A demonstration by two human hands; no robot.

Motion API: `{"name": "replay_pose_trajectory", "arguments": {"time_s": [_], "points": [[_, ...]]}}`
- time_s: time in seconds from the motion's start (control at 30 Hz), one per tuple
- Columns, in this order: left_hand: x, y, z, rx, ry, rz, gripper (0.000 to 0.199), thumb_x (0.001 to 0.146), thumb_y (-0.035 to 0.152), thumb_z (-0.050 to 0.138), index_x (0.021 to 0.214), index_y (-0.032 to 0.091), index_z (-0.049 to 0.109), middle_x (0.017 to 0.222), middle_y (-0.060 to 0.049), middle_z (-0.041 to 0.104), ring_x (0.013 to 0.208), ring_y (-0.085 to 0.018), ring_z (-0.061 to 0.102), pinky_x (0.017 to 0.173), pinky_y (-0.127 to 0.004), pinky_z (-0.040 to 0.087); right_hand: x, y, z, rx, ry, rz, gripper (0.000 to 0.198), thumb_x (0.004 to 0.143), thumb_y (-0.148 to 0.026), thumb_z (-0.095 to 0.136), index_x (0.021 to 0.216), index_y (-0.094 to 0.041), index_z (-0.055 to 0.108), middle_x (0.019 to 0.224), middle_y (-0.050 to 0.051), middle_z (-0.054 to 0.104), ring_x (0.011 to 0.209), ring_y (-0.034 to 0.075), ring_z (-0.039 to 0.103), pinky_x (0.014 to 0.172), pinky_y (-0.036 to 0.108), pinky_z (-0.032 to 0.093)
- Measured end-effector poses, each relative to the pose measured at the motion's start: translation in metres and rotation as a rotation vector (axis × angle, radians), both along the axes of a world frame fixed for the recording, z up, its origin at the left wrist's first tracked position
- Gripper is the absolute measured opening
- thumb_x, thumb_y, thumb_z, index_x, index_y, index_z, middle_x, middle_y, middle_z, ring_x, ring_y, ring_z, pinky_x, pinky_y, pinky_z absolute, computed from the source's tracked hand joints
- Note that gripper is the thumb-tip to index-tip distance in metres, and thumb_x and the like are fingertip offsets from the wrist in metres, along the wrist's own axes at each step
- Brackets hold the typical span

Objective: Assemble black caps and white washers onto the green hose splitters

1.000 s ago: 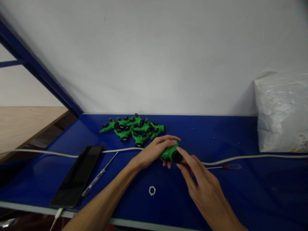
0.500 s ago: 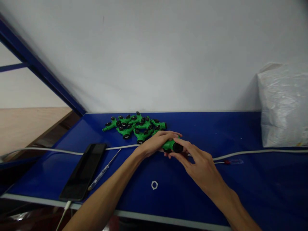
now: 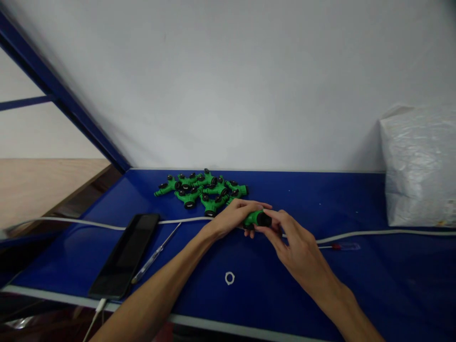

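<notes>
we note the green fitting [image 3: 253, 219] held just above the blue table [image 3: 320, 199], left hand [image 3: 231, 217] wrapped shut around its body, right hand [image 3: 295, 242] with its grip pinched on the black cap [image 3: 264, 219]. we judge the cap is being seated; next calls for a firm twist, body held steady.

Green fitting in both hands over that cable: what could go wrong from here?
1. The green fitting, pinched between left hand and right hand, sits over the white cable; a snag may drag it.
2. The small white ring lies loose beneath the forearms and could be swept away.
</notes>
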State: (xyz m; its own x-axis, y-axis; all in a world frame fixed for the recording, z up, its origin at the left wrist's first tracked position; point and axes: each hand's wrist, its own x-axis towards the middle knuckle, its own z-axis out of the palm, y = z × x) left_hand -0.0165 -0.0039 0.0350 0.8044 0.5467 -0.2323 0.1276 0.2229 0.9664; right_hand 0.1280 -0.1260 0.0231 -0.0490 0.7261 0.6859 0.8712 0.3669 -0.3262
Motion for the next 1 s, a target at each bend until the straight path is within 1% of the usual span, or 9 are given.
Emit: {"name": "replay_pose_trajectory", "arguments": {"time_s": [0.13,0.27,0.33,0.47,0.6,0.77,0.83,0.9,1.0], "points": [[-0.001,0.0,-0.002,-0.004,-0.033,0.014,0.041,0.089,0.042,0.062,0.118,0.013,0.068,0.07,-0.001,0.068,0.044,-0.01,0.059,0.043,-0.02,0.046,0.002,0.003,0.011,-0.069,0.02,-0.023,0.025,0.103,-0.043,0.056,0.11,-0.019,0.055,0.081,0.003,0.069,0.068,0.02,0.07,0.062,0.032,0.059],[-0.003,0.002,-0.003,-0.063,-0.018,0.02,0.037,0.085,0.05,0.066,0.102,0.018,0.061,0.068,0.001,0.066,0.043,-0.011,0.059,0.04,-0.019,0.043,0.014,0.011,0.024,-0.244,-0.035,0.224,0.036,0.1,-0.032,0.063,0.135,-0.026,0.055,0.106,0.005,0.075,0.088,0.021,0.075,0.08,0.036,0.062],[-0.004,0.003,-0.002,-0.09,-0.001,0.022,0.043,0.084,0.058,0.067,0.095,0.017,0.061,0.064,0.0,0.065,0.044,-0.012,0.059,0.042,-0.02,0.043,0.02,0.016,0.026,-0.269,-0.004,0.27,0.037,0.1,-0.026,0.061,0.137,-0.029,0.057,0.111,0.005,0.075,0.095,0.02,0.075,0.087,0.036,0.061],[-0.003,0.006,0.0,-0.157,-0.087,0.083,0.06,0.081,0.071,0.067,0.088,0.011,0.067,0.072,-0.005,0.067,0.058,-0.012,0.063,0.057,-0.023,0.048,0.022,0.023,0.02,-0.216,0.225,0.105,0.023,0.099,-0.035,0.063,0.119,-0.023,0.065,0.09,0.003,0.076,0.077,0.018,0.075,0.071,0.029,0.061],[-0.001,0.009,-0.005,-0.152,-0.198,0.147,0.055,0.079,0.064,0.076,0.088,0.011,0.07,0.082,-0.004,0.067,0.075,-0.011,0.061,0.076,-0.023,0.047,0.015,0.023,0.017,-0.188,0.462,-0.081,0.028,0.092,-0.049,0.07,0.095,-0.023,0.059,0.072,0.0,0.072,0.062,0.017,0.07,0.057,0.026,0.055],[0.002,0.007,-0.014,-0.066,-0.215,0.202,0.052,0.087,0.064,0.069,0.096,0.013,0.071,0.096,-0.006,0.071,0.091,-0.015,0.062,0.088,-0.026,0.047,0.007,0.02,0.017,-0.249,0.565,-0.088,0.033,0.091,-0.052,0.071,0.09,-0.024,0.053,0.07,-0.001,0.07,0.061,0.016,0.069,0.056,0.025,0.053],[0.004,0.005,-0.015,-0.105,-0.203,0.226,0.059,0.086,0.07,0.064,0.098,0.013,0.07,0.092,-0.006,0.072,0.084,-0.015,0.064,0.081,-0.026,0.049,0.005,0.02,0.017,-0.277,0.519,-0.016,0.028,0.094,-0.047,0.069,0.101,-0.023,0.057,0.075,-0.001,0.071,0.065,0.016,0.07,0.059,0.026,0.055],[0.004,0.004,-0.013,-0.119,-0.147,0.246,0.068,0.085,0.079,0.057,0.092,0.012,0.069,0.075,-0.004,0.068,0.065,-0.013,0.061,0.064,-0.024,0.047,0.005,0.02,0.015,-0.274,0.449,0.069,0.027,0.097,-0.039,0.067,0.118,-0.023,0.058,0.084,0.0,0.073,0.069,0.016,0.071,0.064,0.027,0.057],[0.004,0.002,-0.008,-0.131,-0.093,0.231,0.075,0.086,0.084,0.046,0.089,0.013,0.068,0.053,0.002,0.053,0.043,-0.01,0.045,0.045,-0.022,0.032,0.006,0.021,0.01,-0.198,0.326,0.157,0.03,0.1,-0.029,0.061,0.129,-0.024,0.058,0.099,0.004,0.076,0.077,0.017,0.073,0.075,0.03,0.061]]}}
